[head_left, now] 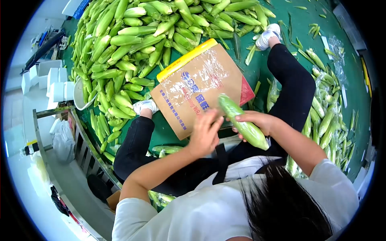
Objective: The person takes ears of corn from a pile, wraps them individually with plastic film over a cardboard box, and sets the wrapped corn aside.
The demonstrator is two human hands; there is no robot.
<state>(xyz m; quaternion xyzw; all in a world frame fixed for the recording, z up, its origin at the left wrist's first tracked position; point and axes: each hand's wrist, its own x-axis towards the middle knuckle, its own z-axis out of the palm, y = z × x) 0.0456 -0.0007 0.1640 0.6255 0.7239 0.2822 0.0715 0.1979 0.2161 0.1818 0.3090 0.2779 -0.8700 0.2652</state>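
Observation:
A green ear of corn in clear plastic film (pixel 245 124) lies slanted in my right hand (pixel 257 122), whose fingers are wrapped round its middle. Just to its left is my left hand (pixel 206 134), slightly blurred, with its fingers apart and nothing visible in them. Beyond both hands, a brown cardboard box (pixel 169 104) with blue and red print rests between my legs. A yellow roll or strip (pixel 187 60) runs along its far edge, and clear film partly covers its top.
A large heap of green corn (pixel 136 40) spreads at the upper left. Wrapped ears (pixel 327 120) are piled on the right beside my leg. Loose husks lie on the green floor (pixel 281 12). A metal-framed rack (pixel 52 160) and white foam boxes (pixel 60 90) stand at left.

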